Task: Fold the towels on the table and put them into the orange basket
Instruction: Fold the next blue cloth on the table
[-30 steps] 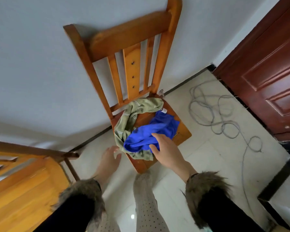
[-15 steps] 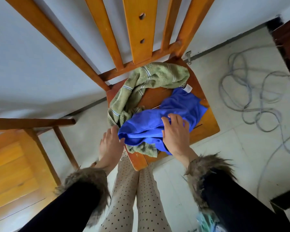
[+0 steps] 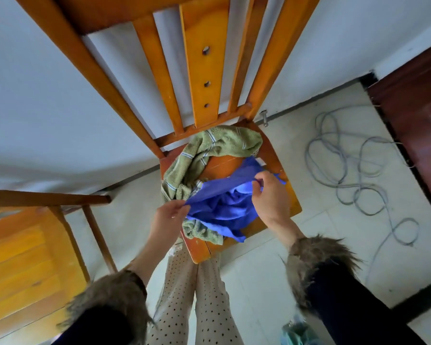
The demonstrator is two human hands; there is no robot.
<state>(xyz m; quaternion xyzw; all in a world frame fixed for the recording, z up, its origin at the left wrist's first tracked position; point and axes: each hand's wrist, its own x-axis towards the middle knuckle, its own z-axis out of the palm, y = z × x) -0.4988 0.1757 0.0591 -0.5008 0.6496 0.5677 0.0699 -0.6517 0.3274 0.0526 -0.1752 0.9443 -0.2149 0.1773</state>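
Blue towel (image 3: 222, 207) seemingly pinched between hands

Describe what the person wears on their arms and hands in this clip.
Both hands, left hand and right hand, are bare: no gloves, and no rings or watch that I can see. Each arm has a black sleeve ending in a shaggy brown-grey fur cuff.

Black fur-cuffed sleeves (image 3: 339, 282); polka-dot trousers (image 3: 209, 307)

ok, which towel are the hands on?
The blue towel: left hand and right hand pinch its edge. The green towel lies untouched behind.
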